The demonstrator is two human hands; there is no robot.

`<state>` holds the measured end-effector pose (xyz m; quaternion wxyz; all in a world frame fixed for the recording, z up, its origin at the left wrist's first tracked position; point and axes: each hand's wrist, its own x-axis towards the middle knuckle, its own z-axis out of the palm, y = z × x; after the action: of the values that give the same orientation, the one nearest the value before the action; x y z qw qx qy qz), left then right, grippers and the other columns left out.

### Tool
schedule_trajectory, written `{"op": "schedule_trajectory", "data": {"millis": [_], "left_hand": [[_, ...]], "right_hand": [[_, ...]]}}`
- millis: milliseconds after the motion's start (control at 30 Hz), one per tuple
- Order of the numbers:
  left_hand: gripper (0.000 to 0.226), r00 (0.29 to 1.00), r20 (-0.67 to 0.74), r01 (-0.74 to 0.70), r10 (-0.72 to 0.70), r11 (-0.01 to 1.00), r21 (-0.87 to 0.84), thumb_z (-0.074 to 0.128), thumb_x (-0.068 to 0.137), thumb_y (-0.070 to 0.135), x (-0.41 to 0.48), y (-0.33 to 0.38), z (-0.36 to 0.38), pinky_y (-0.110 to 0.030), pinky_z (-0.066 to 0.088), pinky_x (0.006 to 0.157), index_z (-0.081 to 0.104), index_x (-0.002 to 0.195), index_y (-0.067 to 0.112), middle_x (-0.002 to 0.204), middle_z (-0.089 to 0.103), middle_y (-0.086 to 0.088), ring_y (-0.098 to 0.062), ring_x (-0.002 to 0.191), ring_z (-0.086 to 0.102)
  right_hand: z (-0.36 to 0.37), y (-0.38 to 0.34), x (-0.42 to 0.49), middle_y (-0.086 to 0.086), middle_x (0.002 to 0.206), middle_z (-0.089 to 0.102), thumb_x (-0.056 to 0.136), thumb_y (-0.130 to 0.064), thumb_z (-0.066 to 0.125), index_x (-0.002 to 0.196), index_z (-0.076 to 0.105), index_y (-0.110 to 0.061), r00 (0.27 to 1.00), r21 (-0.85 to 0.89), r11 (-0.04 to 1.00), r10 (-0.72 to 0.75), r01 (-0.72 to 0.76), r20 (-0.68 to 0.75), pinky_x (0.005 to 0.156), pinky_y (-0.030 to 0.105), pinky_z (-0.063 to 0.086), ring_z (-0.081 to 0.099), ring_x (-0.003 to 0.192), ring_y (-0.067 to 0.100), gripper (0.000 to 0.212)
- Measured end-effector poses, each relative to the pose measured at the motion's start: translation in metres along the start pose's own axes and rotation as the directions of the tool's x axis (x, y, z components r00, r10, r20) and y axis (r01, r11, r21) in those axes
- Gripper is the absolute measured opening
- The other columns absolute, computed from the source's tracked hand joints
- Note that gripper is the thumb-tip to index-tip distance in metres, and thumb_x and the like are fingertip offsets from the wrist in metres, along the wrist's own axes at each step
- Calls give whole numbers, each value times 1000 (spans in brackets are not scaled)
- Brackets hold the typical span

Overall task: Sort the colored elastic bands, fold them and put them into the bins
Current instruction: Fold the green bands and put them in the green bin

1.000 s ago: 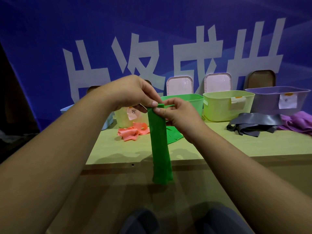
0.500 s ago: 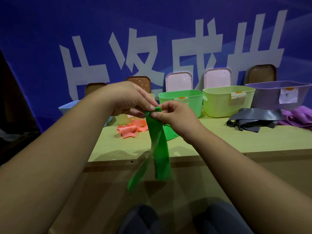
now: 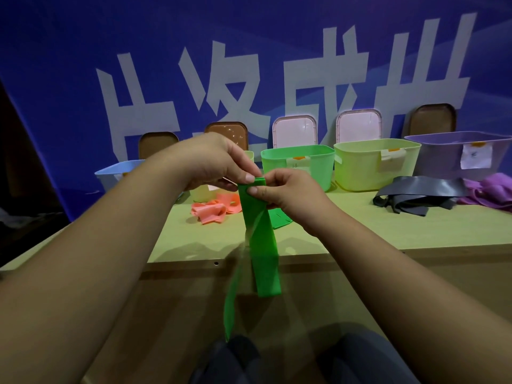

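The green band is pinched at its top fold by the left hand and the right hand, thumbs uppermost, forearms converging above the table edge. It hangs down in front; a second, blurred length seems to trail lower left.

Both forearms extended forward and raised; left hand and right hand meeting at centre, fingertips pinched closed on a green band.
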<state>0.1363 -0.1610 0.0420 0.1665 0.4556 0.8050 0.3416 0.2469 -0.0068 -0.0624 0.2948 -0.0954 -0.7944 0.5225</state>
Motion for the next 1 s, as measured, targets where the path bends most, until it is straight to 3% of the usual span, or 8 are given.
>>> {"op": "schedule_trajectory", "data": {"millis": [167,333,400,500,633,767,867,1000], "left_hand": [[20,994,-71,-78,86,990,115,82,91,10,3,0,3,-24,61,71,86,97,28,90,81,10,-15,94,76],[17,970,-137,-178,203,968,176,84,91,18,4,0,4,-19,58,67,84,100,32,89,79,16,-8,86,75],[17,956,-176,-213,236,967,139,84,92,21,4,-4,4,-18,59,68,84,104,33,93,79,16,-7,87,75],[22,935,-235,-273,267,962,4,81,94,29,4,-13,7,-21,63,75,80,116,32,105,79,16,-3,96,75],[49,980,-130,-179,151,953,-243,81,81,44,3,-37,21,-36,64,90,72,126,27,117,78,3,-16,107,75],[23,992,-49,-127,119,971,-202,76,97,32,8,-64,49,-44,62,94,72,120,30,111,80,6,-17,103,76],[25,995,-44,-99,92,966,-240,75,99,31,12,-79,64,-51,60,101,73,124,25,116,80,4,-21,111,75],[25,995,2,-94,102,927,-363,68,104,30,17,-87,86,-53,55,109,73,128,23,122,80,5,-18,118,74]], "right_hand": [[-1,0,0,9,96,79,92,-27,85,100,77,-9,1000,-16,1000,-9,9,11,76,35,61,72,85,17,21],[-6,1,2,-9,74,70,89,-31,87,92,74,-10,999,40,999,-21,22,-26,71,33,51,65,75,7,25],[-7,1,3,-5,76,69,89,-30,87,92,71,-5,999,84,996,-34,38,-40,76,39,55,68,81,14,30],[-8,0,5,8,88,77,93,-23,84,89,71,-13,998,168,984,-53,60,-45,85,48,63,77,89,27,17],[-10,-5,5,7,85,75,97,-16,79,100,68,0,993,229,969,-76,94,-90,71,40,63,77,79,21,20],[-15,-7,9,4,90,78,99,-20,78,93,71,-16,990,252,963,-70,100,-126,75,45,63,77,85,23,10],[-19,-8,12,5,96,80,99,-23,77,99,72,-14,985,225,969,-73,107,-155,84,52,63,78,92,25,11],[-24,-8,19,6,93,80,99,-22,77,100,71,-10,977,208,972,-68,110,-200,82,52,64,77,88,23,13]]}}
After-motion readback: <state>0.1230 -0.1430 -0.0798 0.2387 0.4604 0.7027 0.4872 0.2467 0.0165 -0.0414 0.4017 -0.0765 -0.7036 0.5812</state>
